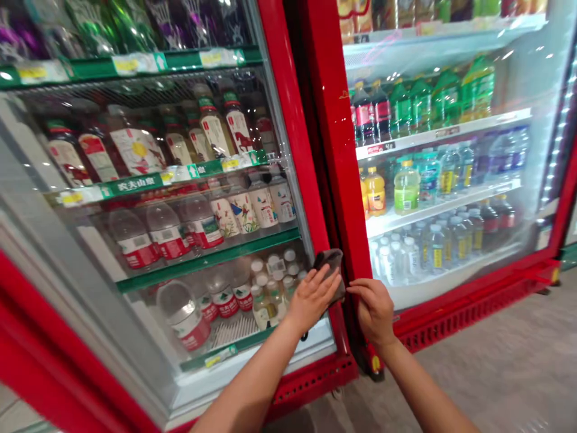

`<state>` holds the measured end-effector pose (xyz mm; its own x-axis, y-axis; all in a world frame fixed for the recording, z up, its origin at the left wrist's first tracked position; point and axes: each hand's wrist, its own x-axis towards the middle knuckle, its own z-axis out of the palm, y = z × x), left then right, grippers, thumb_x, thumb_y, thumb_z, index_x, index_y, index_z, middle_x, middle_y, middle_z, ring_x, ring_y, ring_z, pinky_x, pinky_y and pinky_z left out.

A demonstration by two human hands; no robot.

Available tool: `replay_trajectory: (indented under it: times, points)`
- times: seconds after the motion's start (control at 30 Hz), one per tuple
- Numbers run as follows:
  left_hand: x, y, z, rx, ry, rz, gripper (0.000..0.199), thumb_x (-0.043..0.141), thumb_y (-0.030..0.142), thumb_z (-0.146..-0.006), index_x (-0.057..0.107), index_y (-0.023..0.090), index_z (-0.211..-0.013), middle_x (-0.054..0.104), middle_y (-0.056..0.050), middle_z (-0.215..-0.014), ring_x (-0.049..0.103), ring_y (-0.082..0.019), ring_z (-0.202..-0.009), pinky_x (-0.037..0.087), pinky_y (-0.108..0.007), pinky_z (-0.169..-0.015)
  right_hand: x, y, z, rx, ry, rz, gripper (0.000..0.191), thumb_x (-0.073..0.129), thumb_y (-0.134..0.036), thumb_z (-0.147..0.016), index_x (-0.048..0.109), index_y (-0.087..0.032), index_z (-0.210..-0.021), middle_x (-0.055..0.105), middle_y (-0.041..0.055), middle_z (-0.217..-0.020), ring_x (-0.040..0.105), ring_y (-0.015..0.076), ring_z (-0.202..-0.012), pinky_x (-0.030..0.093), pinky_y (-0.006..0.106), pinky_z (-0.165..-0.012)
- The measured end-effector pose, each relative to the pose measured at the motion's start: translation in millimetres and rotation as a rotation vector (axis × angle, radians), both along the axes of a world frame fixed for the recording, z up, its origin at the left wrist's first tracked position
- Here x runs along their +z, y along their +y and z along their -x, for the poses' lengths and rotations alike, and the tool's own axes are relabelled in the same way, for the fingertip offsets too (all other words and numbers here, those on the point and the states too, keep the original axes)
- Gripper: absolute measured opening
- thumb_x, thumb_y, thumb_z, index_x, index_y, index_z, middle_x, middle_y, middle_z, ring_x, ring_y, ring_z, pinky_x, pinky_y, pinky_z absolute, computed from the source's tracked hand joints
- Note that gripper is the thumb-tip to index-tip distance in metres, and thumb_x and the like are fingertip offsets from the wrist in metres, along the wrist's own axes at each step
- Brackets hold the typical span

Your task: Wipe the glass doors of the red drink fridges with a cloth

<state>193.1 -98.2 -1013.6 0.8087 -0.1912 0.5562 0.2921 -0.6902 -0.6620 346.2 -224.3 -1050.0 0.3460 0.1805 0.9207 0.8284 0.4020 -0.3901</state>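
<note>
My left hand (311,297) presses a dark grey cloth (334,260) against the red frame (303,150) of the left drinks fridge, near its lower right corner. Its fingers lie stretched over the cloth, and the thumb is hidden. Close by on the right, my right hand (375,308) is curled with thumb and forefinger pinched together. Those fingertips come right up to the cloth's right edge, but whether they grip it I cannot tell. Behind the left wrist, small bottles (270,294) stand on the bottom shelf.
Bottled drinks fill several shelves of the left fridge, including large red-labelled water bottles (187,322). A second red fridge (333,120) stands to the right across a narrow dark gap, with lit shelves of bottles (408,186) inside. Grey floor (487,361) lies below.
</note>
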Motion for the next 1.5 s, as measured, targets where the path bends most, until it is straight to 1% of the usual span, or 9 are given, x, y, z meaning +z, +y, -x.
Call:
replay_trajectory:
  times: [0.1,0.3,0.5,0.73,0.87,1.07,1.3,1.4,1.5]
  points:
    - [-9.7,1,6,-0.076,0.147,-0.046,0.044,0.051,0.024,-0.099,0.053,0.025,-0.143,0.041,0.003,-0.160,0.027,-0.015,-0.152,0.021,-0.036,-0.128,9.2,-5,-4,0.010,0.003,-0.001,0.028,0.051,-0.011,-0.091,0.075,-0.026,-0.090,0.073,0.0051,-0.093,0.066,0.0206,-0.089,0.055,0.038,-0.080]
    - [25.8,-1,-9,0.156,-0.090,0.101,0.069,0.061,0.033,-0.093,0.035,0.022,-0.156,0.033,-0.004,-0.164,0.013,-0.026,-0.156,0.013,-0.047,-0.129,19.9,-5,1,0.018,0.011,-0.043,0.033,0.048,-0.006,-0.090,0.074,-0.026,-0.091,0.073,0.0044,-0.094,0.066,0.0198,-0.090,0.053,0.037,-0.081]
    - [-22.0,3,1,-0.059,0.112,-0.040,0.044,0.052,0.026,-0.099,0.053,0.023,-0.143,0.038,0.001,-0.162,0.025,-0.016,-0.153,0.012,-0.038,-0.130,24.8,-4,11,0.031,-0.011,-0.055,0.024,0.054,-0.013,-0.090,0.074,-0.025,-0.091,0.072,0.0056,-0.093,0.065,0.0210,-0.089,0.054,0.038,-0.080]
    - [-22.0,-12,13,0.296,-0.368,0.142,0.070,0.060,0.025,-0.092,0.034,0.025,-0.157,0.028,-0.001,-0.164,0.008,-0.026,-0.156,0.010,-0.049,-0.130,33.1,-10,15,0.031,-0.009,-0.042,0.030,0.049,-0.010,-0.091,0.074,-0.026,-0.089,0.073,0.0053,-0.092,0.067,0.0202,-0.089,0.055,0.039,-0.080]
    - [-42.4,-17,20,0.210,-0.217,0.073,0.063,0.056,0.024,-0.095,0.038,0.027,-0.155,0.024,0.004,-0.166,0.009,-0.022,-0.156,0.009,-0.045,-0.130,32.2,-9,23,0.046,-0.021,-0.031,0.027,0.051,-0.012,-0.092,0.074,-0.026,-0.088,0.072,0.0059,-0.091,0.068,0.0200,-0.087,0.056,0.038,-0.079]
    - [-22.3,-12,51,0.317,-0.367,0.214,0.072,0.055,0.015,-0.092,0.029,0.032,-0.158,0.032,0.001,-0.162,0.011,-0.025,-0.156,0.010,-0.058,-0.128,26.4,-2,39,0.105,-0.071,0.005,0.027,0.052,-0.011,-0.088,0.074,-0.026,-0.089,0.073,0.0054,-0.093,0.068,0.0210,-0.089,0.056,0.038,-0.079]
    - [-64.4,-23,90,0.447,-0.355,0.254,0.069,0.053,0.012,-0.092,0.035,0.032,-0.155,0.027,0.005,-0.164,0.008,-0.026,-0.157,0.037,-0.054,-0.120,17.7,16,71,0.162,-0.117,0.047,0.027,0.052,-0.010,-0.087,0.074,-0.026,-0.089,0.073,0.0052,-0.093,0.069,0.0208,-0.087,0.057,0.037,-0.076]
    - [-49.0,-17,107,0.376,-0.279,0.223,0.068,0.053,0.013,-0.094,0.033,0.033,-0.156,0.029,0.005,-0.163,0.012,-0.022,-0.156,0.031,-0.049,-0.124,12.7,20,84,0.205,-0.168,0.075,0.028,0.052,-0.011,-0.087,0.075,-0.026,-0.092,0.074,0.0054,-0.094,0.070,0.0208,-0.088,0.058,0.037,-0.077]
    - [-25.4,-7,135,0.387,-0.512,0.253,0.075,0.053,0.010,-0.092,0.028,0.032,-0.158,0.027,0.000,-0.164,0.009,-0.027,-0.156,0.021,-0.059,-0.125,7.3,22,93,0.223,-0.197,0.104,0.028,0.052,-0.011,-0.086,0.075,-0.026,-0.091,0.074,0.0052,-0.094,0.070,0.0209,-0.088,0.058,0.036,-0.076]
